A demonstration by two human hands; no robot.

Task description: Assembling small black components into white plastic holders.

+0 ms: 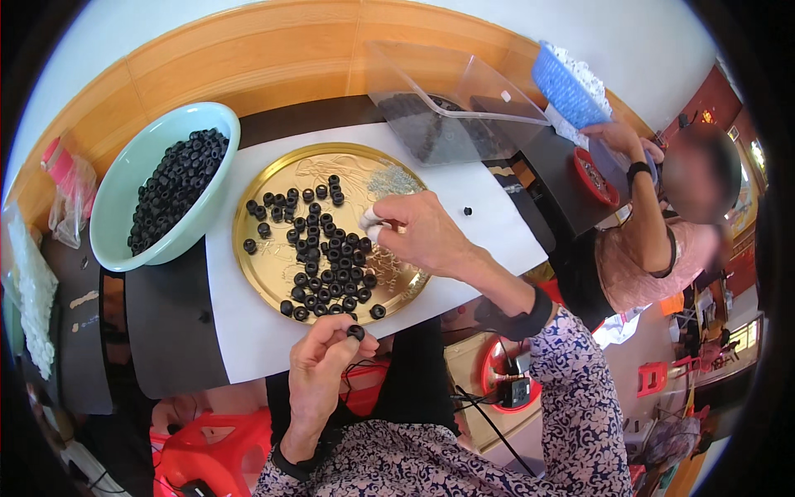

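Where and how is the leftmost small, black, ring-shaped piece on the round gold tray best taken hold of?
Probably pinch the small black ring-shaped piece by its rounded outer sides, from above: it sits apart from the other black pieces, near the left rim of the round gold tray.

Blk pc (355, 332) in L grip (320, 363)

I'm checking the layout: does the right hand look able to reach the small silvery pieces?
Likely yes: the right hand is close beside the small silvery pieces on the gold tray, with nothing visible between.
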